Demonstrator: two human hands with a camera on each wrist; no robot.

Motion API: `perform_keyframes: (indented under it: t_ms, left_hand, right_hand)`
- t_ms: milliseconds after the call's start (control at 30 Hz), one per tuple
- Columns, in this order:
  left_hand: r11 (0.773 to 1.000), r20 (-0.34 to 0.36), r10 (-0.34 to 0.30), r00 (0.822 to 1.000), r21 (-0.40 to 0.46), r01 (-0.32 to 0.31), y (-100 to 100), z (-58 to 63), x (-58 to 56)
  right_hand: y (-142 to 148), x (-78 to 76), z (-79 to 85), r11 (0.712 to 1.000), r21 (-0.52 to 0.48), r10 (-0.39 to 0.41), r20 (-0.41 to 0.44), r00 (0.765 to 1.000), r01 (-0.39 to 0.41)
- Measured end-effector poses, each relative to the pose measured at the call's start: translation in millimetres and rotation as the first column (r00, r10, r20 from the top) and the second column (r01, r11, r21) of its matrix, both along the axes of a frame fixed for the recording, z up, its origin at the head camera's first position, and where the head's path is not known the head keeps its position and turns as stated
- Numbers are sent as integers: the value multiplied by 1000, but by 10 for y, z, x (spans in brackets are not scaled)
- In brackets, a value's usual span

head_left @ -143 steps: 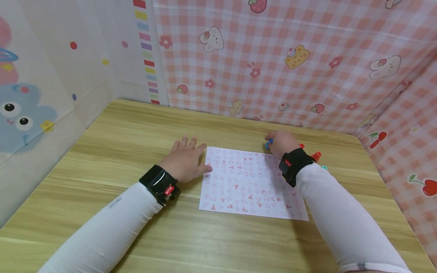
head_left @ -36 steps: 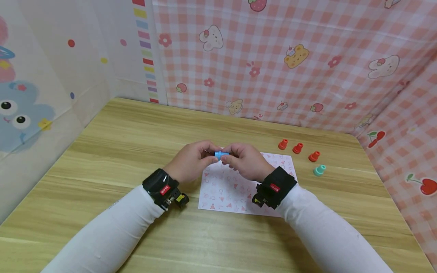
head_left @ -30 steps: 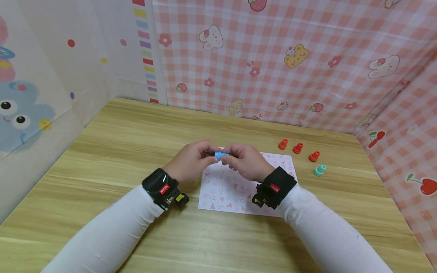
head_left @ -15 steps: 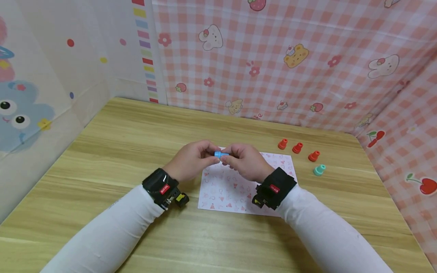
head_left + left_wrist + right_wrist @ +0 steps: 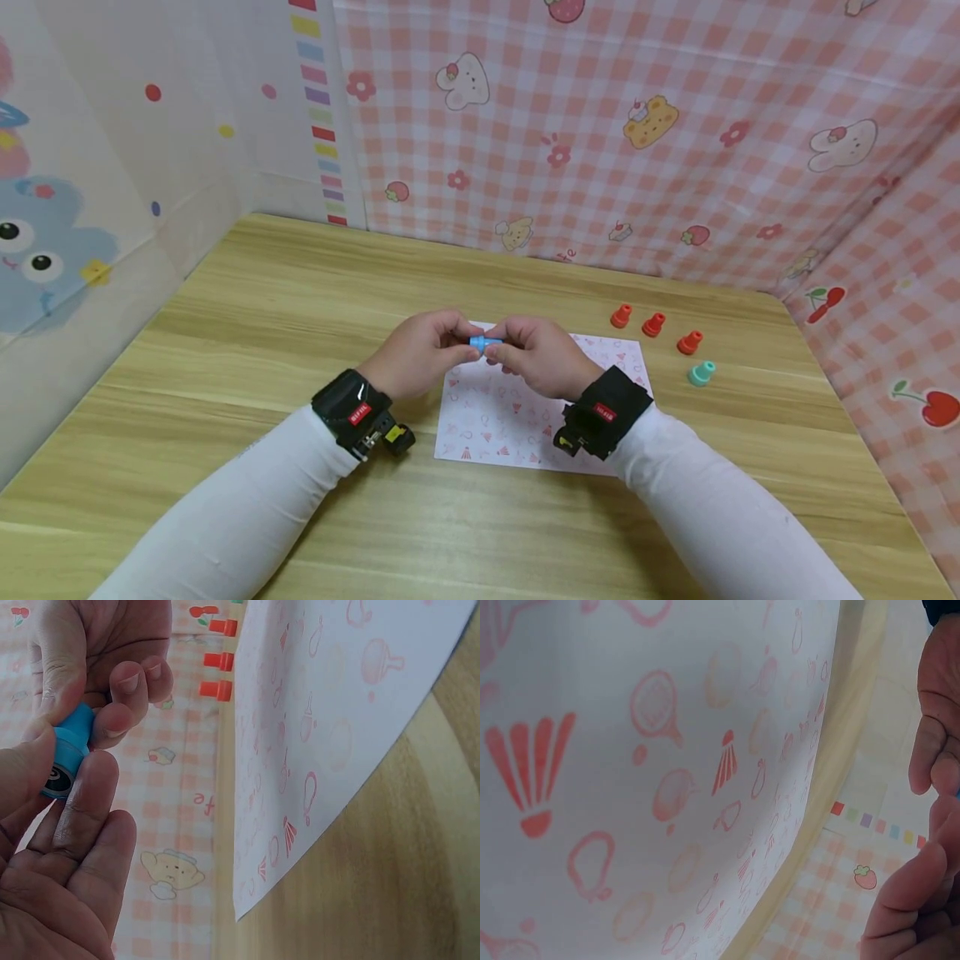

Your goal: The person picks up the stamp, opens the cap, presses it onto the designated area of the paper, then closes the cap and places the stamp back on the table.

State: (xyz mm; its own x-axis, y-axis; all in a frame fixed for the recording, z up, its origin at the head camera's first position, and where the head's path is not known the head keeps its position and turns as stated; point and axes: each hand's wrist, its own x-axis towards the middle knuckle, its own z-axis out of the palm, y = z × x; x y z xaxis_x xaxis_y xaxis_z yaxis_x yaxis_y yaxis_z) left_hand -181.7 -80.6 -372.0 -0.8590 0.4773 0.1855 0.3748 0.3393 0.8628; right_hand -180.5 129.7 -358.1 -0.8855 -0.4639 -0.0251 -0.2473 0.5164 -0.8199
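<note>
Over the back part of a printed paper sheet (image 5: pixel 487 425), both hands hold a small blue stamp (image 5: pixel 477 342) lying sideways. My left hand (image 5: pixel 412 357) pinches its wider end between thumb and fingers. My right hand (image 5: pixel 551 360) grips the narrower end. In the left wrist view, the wide end of the blue stamp (image 5: pixel 69 754) bears a dark round mark with a pale figure. The right wrist view shows only a sliver of blue at its edge, the rest hidden by fingers. Red and pink shuttlecock and racket prints cover the sheet.
Three red stamps (image 5: pixel 653 325) stand in a slanting row behind the sheet's right side, with a teal stamp (image 5: pixel 702 374) nearer the front. The wooden table (image 5: pixel 360 517) meets a pink checked curtain (image 5: pixel 525 108) at the back and a white curtain (image 5: pixel 202 158) on the left.
The left hand, earlier spread flat by the sheet's left edge, has come in to the stamp. The right hand has brought the blue stamp from the back right; over the last second both stay nearly still.
</note>
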Motion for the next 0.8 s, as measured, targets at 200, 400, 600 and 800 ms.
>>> perform_keyframes:
  t_ms: [200,400,600,800]
  left_hand:
    - [1000,10,2,1000,-5,-2,-20,5,10]
    - [999,32,40,999,-7,-40,-51,23,1]
    - [992,-36,111,993,-57,-113,-79,19,-50]
    - [977,-56,197,979,-78,-200,-98,-15,-93]
  right_hand:
    - [-8,3,7,1000,-7,7,11,1000,-7]
    - [18,-1,37,999,-28,-42,66,997,44]
    - [73,-48,54,990,-24,-141,39,989,142]
    - [75,-87,131,983,121,-133,-33,991,136]
